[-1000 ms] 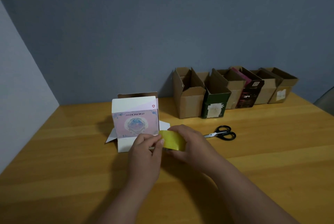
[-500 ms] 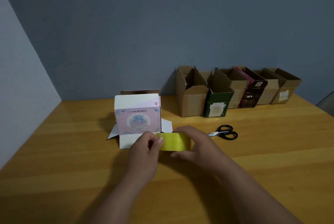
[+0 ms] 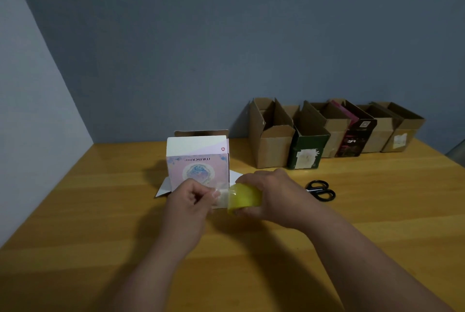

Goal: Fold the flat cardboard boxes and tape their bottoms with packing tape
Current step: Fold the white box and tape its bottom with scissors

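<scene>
While the yellow tape roll (image 3: 245,198) sits wrapped in the curled fingers of the right hand (image 3: 275,197), a short clear strip (image 3: 222,197) stretches from it leftward to the left hand (image 3: 191,201), whose thumb and fingers pinch the free end. Both are held just in front of the pink-and-white box (image 3: 197,160), near the middle of the wooden table (image 3: 100,236). Tape like this should be light and limp, sticky on one face, and apt to fold onto itself or cling to skin, so the sensible hold is at the very tip of the end, with the roll gripped around its rim so it can turn. The box looks like thin printed card, light and easy to dent or push along the table; it would want steadying by its walls when the strip is pressed on. It stands printed side upside down with white flaps splayed at its base, though whether its upper face is fully closed is hard to tell from here. Black scissors (image 3: 320,189) lie to the right, apart from the hands. Farther back right, a row of opened cardboard boxes (image 3: 334,132) lines the wall.
</scene>
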